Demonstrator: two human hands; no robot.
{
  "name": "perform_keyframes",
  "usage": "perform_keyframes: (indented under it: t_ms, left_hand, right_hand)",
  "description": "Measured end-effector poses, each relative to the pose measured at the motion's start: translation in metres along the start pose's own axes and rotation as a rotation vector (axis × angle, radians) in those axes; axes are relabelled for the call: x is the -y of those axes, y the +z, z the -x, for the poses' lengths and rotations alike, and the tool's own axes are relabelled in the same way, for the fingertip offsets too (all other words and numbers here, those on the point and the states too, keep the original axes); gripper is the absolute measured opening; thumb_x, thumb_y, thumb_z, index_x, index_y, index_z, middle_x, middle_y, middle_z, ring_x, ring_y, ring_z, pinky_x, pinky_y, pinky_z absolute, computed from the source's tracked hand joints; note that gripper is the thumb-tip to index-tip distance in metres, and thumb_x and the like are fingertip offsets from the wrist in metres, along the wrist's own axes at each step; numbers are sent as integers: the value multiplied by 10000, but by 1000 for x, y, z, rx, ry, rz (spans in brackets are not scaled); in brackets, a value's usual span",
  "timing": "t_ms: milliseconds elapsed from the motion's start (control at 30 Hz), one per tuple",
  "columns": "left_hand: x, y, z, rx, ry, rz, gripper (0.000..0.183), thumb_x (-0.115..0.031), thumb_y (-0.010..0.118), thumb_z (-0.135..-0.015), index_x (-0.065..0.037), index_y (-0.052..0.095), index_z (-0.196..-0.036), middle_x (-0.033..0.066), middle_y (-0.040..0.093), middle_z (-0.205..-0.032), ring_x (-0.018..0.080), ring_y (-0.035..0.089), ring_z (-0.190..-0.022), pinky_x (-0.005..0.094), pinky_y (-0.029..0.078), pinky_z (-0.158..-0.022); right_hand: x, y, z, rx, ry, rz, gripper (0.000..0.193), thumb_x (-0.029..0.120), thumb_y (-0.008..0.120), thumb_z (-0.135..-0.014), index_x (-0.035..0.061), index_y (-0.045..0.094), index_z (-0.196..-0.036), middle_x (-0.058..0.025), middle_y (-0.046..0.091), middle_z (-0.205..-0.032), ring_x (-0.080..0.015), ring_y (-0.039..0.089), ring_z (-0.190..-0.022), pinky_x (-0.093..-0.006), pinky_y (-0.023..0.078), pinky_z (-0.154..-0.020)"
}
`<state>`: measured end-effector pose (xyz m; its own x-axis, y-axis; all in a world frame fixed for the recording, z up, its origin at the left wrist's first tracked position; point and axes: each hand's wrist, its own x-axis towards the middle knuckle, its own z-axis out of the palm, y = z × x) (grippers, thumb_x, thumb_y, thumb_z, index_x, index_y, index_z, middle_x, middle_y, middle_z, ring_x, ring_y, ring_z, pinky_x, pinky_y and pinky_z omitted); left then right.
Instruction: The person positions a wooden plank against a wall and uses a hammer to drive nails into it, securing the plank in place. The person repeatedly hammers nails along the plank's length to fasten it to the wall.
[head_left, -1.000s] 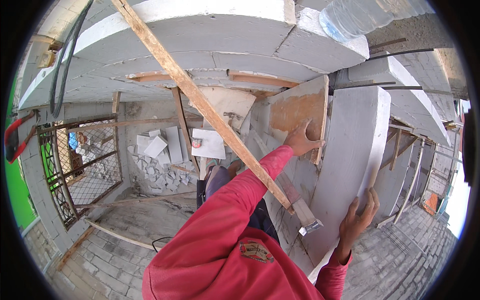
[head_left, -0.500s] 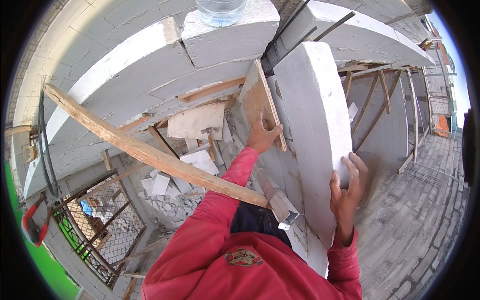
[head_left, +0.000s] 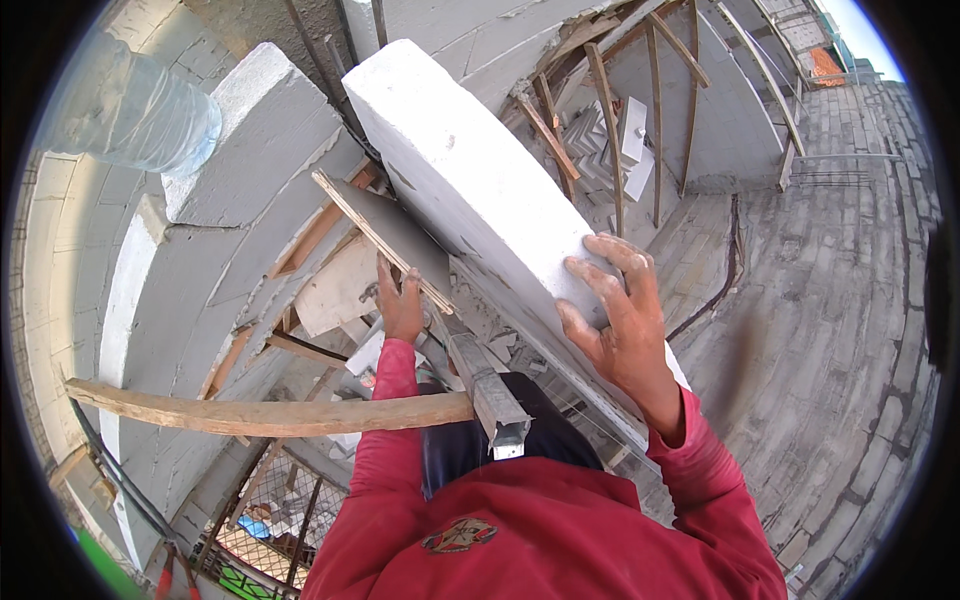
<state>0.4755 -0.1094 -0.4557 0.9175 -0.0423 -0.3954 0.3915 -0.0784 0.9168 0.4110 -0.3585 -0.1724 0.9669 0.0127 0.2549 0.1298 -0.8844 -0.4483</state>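
Note:
My left hand [head_left: 402, 306] is closed on the lower edge of a plywood board [head_left: 388, 240], which stands tilted beside a long white block wall [head_left: 470, 165]. Part of that hand's grip is hidden by the board. My right hand [head_left: 622, 318] rests on the top of the white wall, its fingers curved but apart, holding nothing. Below the board, a metal channel [head_left: 487, 385] points toward my body. A rough timber plank [head_left: 270, 412] runs from the left and meets the channel near my left forearm.
A large clear plastic bottle [head_left: 140, 105] stands on a white block [head_left: 255, 130] at upper left. Timber props [head_left: 605, 130] and stacked white pieces [head_left: 632, 135] are beyond the wall. A paved grey floor [head_left: 800, 330] lies right; a metal grille [head_left: 275, 515] is at lower left.
My view has turned and shifted, so the wall now slants across the middle. My left hand stays at the board, which leans more; my right hand remains on the wall's top.

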Motion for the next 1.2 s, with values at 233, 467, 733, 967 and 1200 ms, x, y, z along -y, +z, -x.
perform_keyframes:
  t_ms: [233, 467, 733, 967, 1200]
  left_hand:
    - [-16, 0, 8, 81, -70, 171, 794, -47, 604, -1025, 23, 176, -1690, 209, 463, -1590, 264, 509, -1421, 344, 483, -1103]
    - [-23, 6, -9, 87, -74, 233, 833, -83, 644, -1024, -26, 171, -1708, 208, 445, -1604, 282, 504, -1428, 353, 531, -1049]
    - [-18, 19, -23, 81, -16, 125, 918, -198, 743, -1013, -29, 169, -1708, 241, 333, -1697, 375, 398, -1536, 412, 546, -1100]
    - [-22, 34, -29, 84, -81, 253, 918, -196, 754, -1003, -30, 180, -1699, 254, 362, -1650, 367, 401, -1528, 424, 570, -1075]
    - [-39, 48, -30, 82, -12, 206, 917, -179, 752, -1005, -94, 174, -1712, 269, 353, -1652, 367, 436, -1494, 441, 580, -1048]
  right_hand:
    - [-1, -1, -1, -2, -1, -11, 522, 101, 890, -784, 61, 689, -1264, -171, 603, -1362, -414, 604, -1262, -492, 538, -1031]
    - [-2, -1, 0, -3, 0, -18, 510, 107, 885, -795, 60, 690, -1263, -172, 603, -1360, -413, 604, -1264, -490, 544, -1019]
    - [0, 0, 1, 0, 21, -18, 532, 58, 879, -767, 65, 702, -1268, -176, 601, -1393, -402, 593, -1306, -500, 520, -1074]
    - [-3, -1, 1, -11, 13, -39, 512, 143, 888, -800, 80, 688, -1267, -156, 604, -1354, -401, 597, -1286, -494, 539, -1042]
    - [-1, -2, 2, -7, 23, -66, 566, 143, 919, -788, 90, 679, -1298, -162, 596, -1391, -419, 595, -1317, -510, 541, -1072]
